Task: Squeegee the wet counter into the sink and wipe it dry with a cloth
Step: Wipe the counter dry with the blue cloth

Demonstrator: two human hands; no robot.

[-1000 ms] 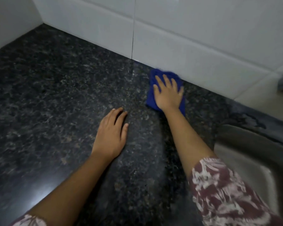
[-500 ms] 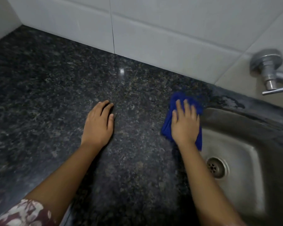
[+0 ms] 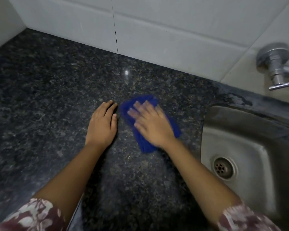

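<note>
A dark speckled granite counter [image 3: 48,100] fills most of the view. A blue cloth [image 3: 141,144] lies flat on it near the middle. My right hand [image 3: 153,124] presses down on the cloth with fingers spread, blurred by motion. Just left of the cloth, my left hand [image 3: 102,125] rests palm-down on the bare counter, holding nothing. The steel sink [image 3: 250,147] with its round drain [image 3: 223,168] sits at the right edge of the counter. No squeegee is in view.
White wall tiles [image 3: 157,30] run along the back of the counter and the left corner. A chrome tap [image 3: 277,65] juts from the wall above the sink. A wet-looking strip of counter [image 3: 240,99] lies behind the sink.
My right hand has slid the blue cloth from the back wall to the sink's edge, then leftward to beside my left hand. My left hand stayed planted on the counter.
</note>
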